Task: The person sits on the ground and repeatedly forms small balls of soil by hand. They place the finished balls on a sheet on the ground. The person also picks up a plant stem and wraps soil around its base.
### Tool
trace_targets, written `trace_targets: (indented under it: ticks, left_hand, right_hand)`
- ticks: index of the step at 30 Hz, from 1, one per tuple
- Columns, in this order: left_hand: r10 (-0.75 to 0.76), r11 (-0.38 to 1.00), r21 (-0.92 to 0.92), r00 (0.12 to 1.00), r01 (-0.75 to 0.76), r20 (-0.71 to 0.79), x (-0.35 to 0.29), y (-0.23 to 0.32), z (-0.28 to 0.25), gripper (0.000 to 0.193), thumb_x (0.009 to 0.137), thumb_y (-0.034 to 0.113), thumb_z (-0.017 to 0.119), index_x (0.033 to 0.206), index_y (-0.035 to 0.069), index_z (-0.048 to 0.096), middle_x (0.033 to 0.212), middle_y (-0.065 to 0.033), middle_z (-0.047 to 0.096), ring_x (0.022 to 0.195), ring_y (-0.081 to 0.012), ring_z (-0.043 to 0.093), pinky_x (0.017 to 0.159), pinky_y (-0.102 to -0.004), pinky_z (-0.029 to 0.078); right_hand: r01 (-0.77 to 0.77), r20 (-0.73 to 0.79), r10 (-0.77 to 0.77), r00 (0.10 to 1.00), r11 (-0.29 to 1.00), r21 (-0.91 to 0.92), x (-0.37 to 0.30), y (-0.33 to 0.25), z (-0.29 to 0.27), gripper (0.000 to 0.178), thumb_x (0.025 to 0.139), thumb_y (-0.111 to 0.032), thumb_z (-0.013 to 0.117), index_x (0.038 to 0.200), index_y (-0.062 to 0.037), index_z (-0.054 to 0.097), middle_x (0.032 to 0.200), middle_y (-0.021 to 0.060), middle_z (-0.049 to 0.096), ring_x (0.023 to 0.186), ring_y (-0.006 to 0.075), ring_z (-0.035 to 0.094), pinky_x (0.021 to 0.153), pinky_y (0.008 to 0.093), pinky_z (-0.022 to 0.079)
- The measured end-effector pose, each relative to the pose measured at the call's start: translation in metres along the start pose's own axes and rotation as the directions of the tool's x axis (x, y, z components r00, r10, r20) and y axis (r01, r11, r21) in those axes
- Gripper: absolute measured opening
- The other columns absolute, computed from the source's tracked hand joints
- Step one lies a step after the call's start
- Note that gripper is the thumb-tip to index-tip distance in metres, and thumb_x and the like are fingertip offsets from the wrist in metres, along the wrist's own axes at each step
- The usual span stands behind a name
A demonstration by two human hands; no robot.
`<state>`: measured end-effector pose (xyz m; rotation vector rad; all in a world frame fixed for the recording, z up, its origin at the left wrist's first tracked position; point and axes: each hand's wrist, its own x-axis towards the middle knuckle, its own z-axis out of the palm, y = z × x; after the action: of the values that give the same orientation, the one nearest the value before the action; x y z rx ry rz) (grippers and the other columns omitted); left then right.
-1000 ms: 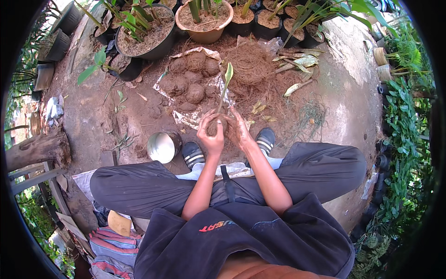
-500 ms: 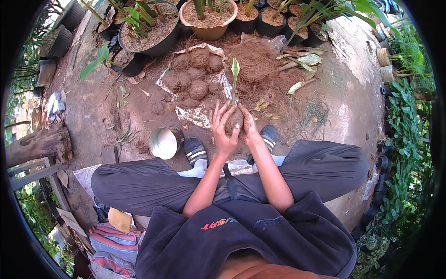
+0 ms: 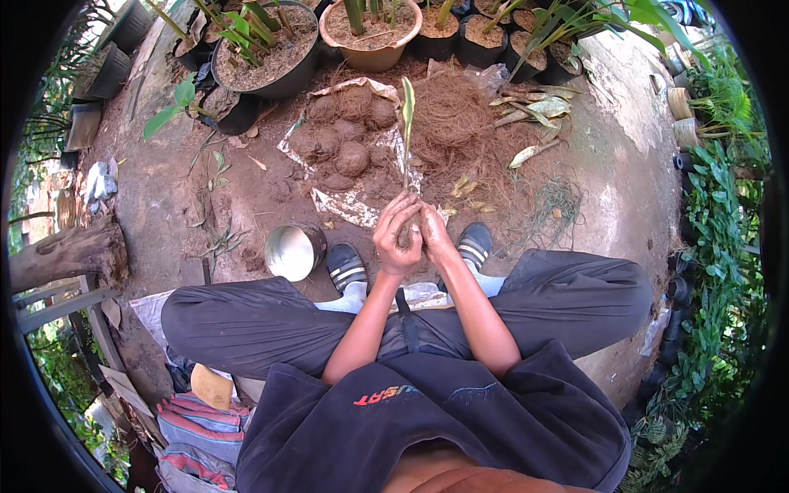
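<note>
Between my two muddy hands is a ball of brown soil (image 3: 404,237), mostly covered by fingers and palms. A single upright shoot with a narrow green-and-yellow leaf (image 3: 407,115) rises from the top of it. My left hand (image 3: 393,233) is curled round the ball's left side, thumb toward me. My right hand (image 3: 436,233) cups the right side, its fingertips meeting those of the left at the top. Beyond them, several finished-looking soil balls (image 3: 352,158) lie heaped on a dirt-covered white sheet (image 3: 345,207).
A tangle of brown fibre (image 3: 450,111) lies behind the hands, with dry leaves (image 3: 538,107) to its right. An open metal can (image 3: 294,252) stands left of my sandalled feet. Potted plants, including a terracotta-coloured pot (image 3: 370,56), line the far side. A log (image 3: 70,256) lies at left.
The shoot has turned so its leaf shows narrower, with its tip farther away and slightly left. My fingers have folded more closely round the soil ball, a little nearer to me.
</note>
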<state>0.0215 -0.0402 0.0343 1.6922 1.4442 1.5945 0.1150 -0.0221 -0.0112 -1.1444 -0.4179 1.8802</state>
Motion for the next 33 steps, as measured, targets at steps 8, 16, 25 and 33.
trace_targets:
  ticks: [8,16,25,33]
  left_hand:
    - [-0.663,0.607,-0.468,0.734,0.642,0.147,-0.002,-0.033,0.014,0.03,0.086,0.014,0.059,0.113,-0.001,0.059,0.112,-0.0098,0.061,0.11,-0.0191,0.054,0.097,-0.0326,0.039]
    - [-0.867,0.208,-0.655,0.446,0.727,0.22,-0.008,-0.054,0.006,0.036,0.088,0.023,0.061,0.117,0.001,0.055,0.109,-0.0076,0.06,0.097,-0.0147,0.058,0.086,-0.0286,0.046]
    - [-0.796,0.032,-0.798,0.498,0.602,0.344,-0.016,-0.07,-0.003,0.043,0.084,0.022,0.066,0.12,0.003,0.052,0.107,-0.0075,0.062,0.096,-0.0184,0.062,0.083,-0.0337,0.052]
    - [-0.719,-0.235,-0.832,0.486,0.503,0.497,-0.008,-0.057,-0.005,0.058,0.078,0.039,0.056,0.124,0.004,0.05,0.113,-0.0116,0.062,0.099,-0.0264,0.062,0.084,-0.0388,0.053]
  right_hand:
    - [0.156,-0.198,-0.2,0.96,0.964,-0.216,0.03,-0.005,-0.026,0.044,0.098,-0.035,0.04,0.122,-0.0009,0.054,0.119,0.0099,0.058,0.112,0.0193,0.053,0.098,0.0329,0.039]
    - [0.315,0.04,-0.394,0.918,0.665,-0.678,0.003,-0.03,0.007,0.022,0.089,-0.01,0.054,0.105,0.0016,0.064,0.108,0.0099,0.066,0.103,0.0166,0.057,0.091,0.0294,0.042]
    - [0.481,0.232,-0.492,0.839,0.471,-0.739,-0.019,-0.034,0.036,0.028,0.081,-0.005,0.06,0.107,0.0005,0.065,0.109,0.0115,0.065,0.104,0.0204,0.059,0.093,0.0311,0.043]
    - [0.47,0.063,-0.503,0.862,0.746,-0.472,-0.018,-0.04,0.035,0.02,0.08,0.002,0.054,0.096,0.0033,0.065,0.097,0.0097,0.066,0.091,0.0159,0.06,0.084,0.0292,0.045]
